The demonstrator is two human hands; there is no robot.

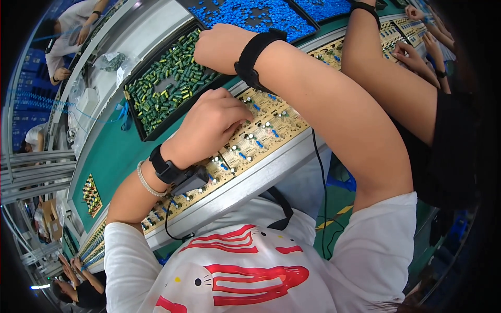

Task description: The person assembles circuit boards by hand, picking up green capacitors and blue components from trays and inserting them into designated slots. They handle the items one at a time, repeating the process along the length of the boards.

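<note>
My left hand (pixel 213 122) rests over a row of tan circuit boards (pixel 289 124), its thumb and fingers pinched together close to the board. Whatever they hold is too small or hidden to make out. Small blue parts and round, light-topped capacitors stand on the boards. At the far edge of a black tray (pixel 136 117), my right hand (pixel 223 48) is curled over green cylindrical capacitors (pixel 169 86). Its fingertips are hidden behind the hand, so their contents cannot be seen.
Blue components (pixel 255 18) fill trays at the back. A metal rail (pixel 245 176) runs along the near edge of the boards. A small populated board (pixel 92 195) lies on the green surface at left. A co-worker's arm (pixel 386 78) reaches in from the right.
</note>
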